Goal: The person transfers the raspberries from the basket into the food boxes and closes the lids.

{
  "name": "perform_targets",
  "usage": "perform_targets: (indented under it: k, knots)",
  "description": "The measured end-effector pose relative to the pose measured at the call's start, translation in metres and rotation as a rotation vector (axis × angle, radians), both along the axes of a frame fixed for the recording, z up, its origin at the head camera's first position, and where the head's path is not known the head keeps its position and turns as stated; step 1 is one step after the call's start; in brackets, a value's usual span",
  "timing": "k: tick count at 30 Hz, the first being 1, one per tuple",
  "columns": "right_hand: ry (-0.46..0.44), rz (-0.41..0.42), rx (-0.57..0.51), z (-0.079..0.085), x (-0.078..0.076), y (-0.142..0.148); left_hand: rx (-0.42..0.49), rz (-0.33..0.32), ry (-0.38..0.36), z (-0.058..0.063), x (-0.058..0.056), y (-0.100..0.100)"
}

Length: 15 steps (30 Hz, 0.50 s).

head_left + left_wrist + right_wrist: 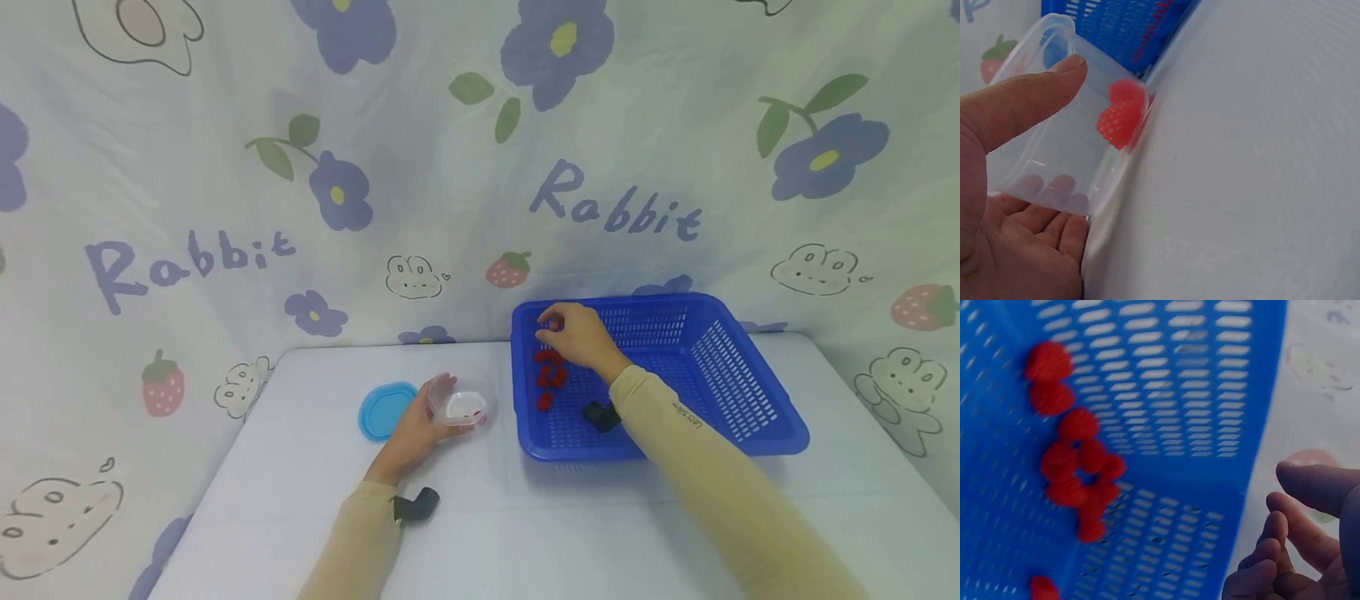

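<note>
My left hand holds a clear plastic cup on the white table. In the left wrist view its thumb lies along the cup's rim and its fingers are around the far side. Red raspberries show through the cup wall near its bottom. My right hand is over the left part of a blue plastic basket; in the right wrist view thumb and fingers stand apart with nothing seen between them. Several raspberries lie along the basket's left side, below that hand.
A light blue round lid lies on the table, left of the cup and partly behind the left hand. Behind the table hangs a printed cloth with flowers and rabbits. The basket's slotted walls rise around the raspberries.
</note>
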State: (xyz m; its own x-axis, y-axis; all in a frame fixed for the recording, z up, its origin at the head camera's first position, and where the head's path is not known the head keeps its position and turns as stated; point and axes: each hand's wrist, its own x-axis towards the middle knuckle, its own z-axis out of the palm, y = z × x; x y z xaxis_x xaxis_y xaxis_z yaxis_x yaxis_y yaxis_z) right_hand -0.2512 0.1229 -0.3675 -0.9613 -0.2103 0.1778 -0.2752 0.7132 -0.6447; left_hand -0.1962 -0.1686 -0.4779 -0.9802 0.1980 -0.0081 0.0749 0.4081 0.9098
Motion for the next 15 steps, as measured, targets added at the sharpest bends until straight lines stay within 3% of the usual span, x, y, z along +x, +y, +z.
perform_targets:
  k: [6, 15]
  knots:
    - [-0.072, 0.018, 0.044, -0.008, -0.008, 0.008, -0.009, -0.002, 0.0, -0.002, -0.002, -0.001]
    - [-0.109, 0.058, 0.138, -0.014, -0.016, 0.013, -0.012, 0.001, 0.004, -0.001, -0.001, -0.001]
